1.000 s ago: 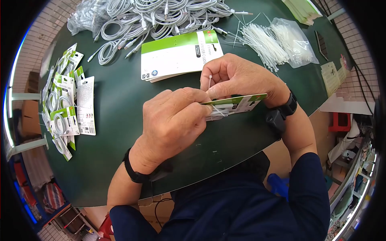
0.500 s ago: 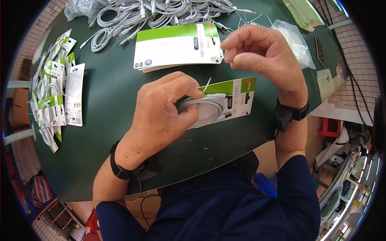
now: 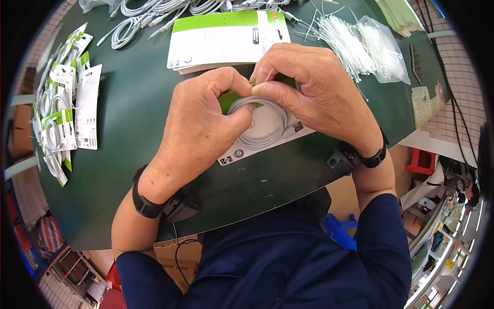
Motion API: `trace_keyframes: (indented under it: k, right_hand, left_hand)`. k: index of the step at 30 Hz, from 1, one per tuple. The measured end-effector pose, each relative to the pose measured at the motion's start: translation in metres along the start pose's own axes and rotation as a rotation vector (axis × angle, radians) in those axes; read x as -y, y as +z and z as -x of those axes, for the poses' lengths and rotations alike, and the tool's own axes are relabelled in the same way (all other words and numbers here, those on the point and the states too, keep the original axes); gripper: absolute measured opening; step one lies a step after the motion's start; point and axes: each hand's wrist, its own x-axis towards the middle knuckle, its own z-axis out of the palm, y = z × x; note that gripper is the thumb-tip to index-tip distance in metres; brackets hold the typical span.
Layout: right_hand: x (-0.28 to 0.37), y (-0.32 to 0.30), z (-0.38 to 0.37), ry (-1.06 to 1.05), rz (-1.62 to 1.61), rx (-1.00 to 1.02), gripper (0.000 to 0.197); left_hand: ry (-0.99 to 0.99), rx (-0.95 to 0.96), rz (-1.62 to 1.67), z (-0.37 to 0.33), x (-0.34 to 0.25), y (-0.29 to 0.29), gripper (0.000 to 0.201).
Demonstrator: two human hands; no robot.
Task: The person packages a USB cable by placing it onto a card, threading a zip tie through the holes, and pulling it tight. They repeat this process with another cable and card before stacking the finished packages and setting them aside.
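Observation:
A coiled white USB cable [image 3: 259, 140] lies against a green and white backing card [image 3: 228, 158] near the middle of the table. My left hand [image 3: 198, 113] is closed on the coil and card, its thumb over the cable and its index finger at the card's top edge. My right hand [image 3: 321, 87] meets it there, with thumb and index finger pinching a thin white cable tie [image 3: 269, 75]. The two hands' fingertips touch or nearly touch. My right hand covers the card's right part.
Loose cables [image 3: 149, 15] are heaped at the back, with stacked backing cards [image 3: 218, 41] in front. White cable ties [image 3: 345, 41] and a clear bag of ties [image 3: 383, 54] lie back right. Several carded cables [image 3: 59, 110] are piled at left. Green and white cards [image 3: 399, 15] sit far right.
My right hand has come down and left to the card and now pinches the tie's end. The card has tilted in my left hand. The whole view has shifted slightly.

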Motion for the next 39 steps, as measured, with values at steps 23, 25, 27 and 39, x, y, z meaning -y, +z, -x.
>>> trace_keyframes:
  k: [23, 25, 27, 39]
  right_hand:
    - [-0.008, 0.031, -0.007, -0.148, 0.278, -0.201, 0.012]
    - [-0.008, 0.032, -0.007, -0.144, 0.282, -0.208, 0.012]
    - [-0.009, 0.033, -0.007, -0.139, 0.292, -0.198, 0.011]
    - [-0.016, 0.038, -0.007, -0.019, 0.258, -0.195, 0.015]
  left_hand:
    - [-0.098, 0.027, 0.140, -0.001, 0.005, 0.009, 0.011]
    - [-0.102, 0.035, 0.153, 0.000, 0.003, 0.010, 0.011]
    - [-0.098, 0.032, 0.150, 0.001, 0.002, 0.010, 0.011]
    - [-0.115, 0.049, 0.137, -0.001, 0.005, 0.013, 0.011]
